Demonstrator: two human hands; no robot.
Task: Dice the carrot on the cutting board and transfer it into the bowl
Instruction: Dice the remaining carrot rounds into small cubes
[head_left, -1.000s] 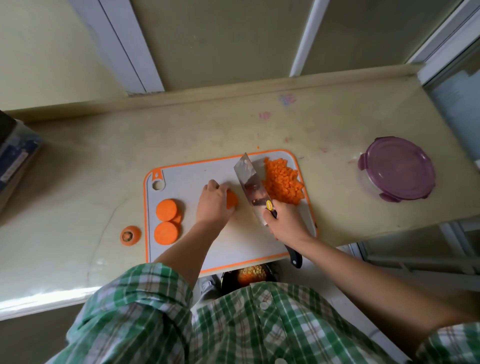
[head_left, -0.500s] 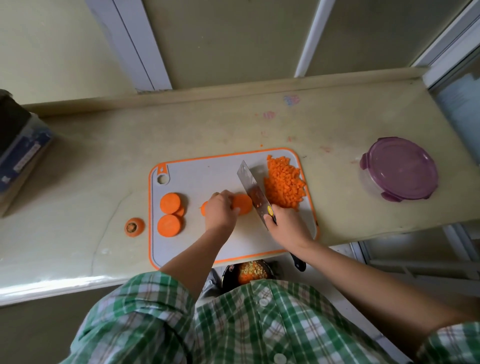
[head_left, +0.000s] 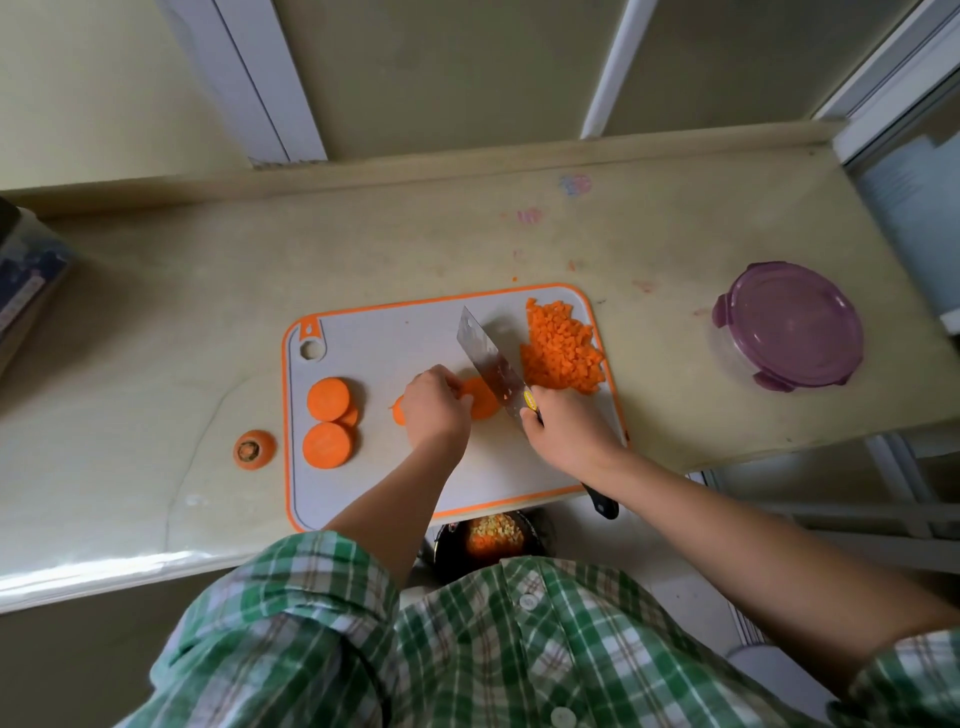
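On the cutting board (head_left: 374, 483), the left hand (head_left: 435, 408) pinches a carrot slice (head_left: 480, 399) beside the cleaver (head_left: 491, 364) gripped by the right hand (head_left: 569, 434)

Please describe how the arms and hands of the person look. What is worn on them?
The left hand and the right hand are bare, with no gloves, ring or watch showing. The forearms are bare too. The sleeves are of a green and white checked shirt with white buttons, and end near the elbows.
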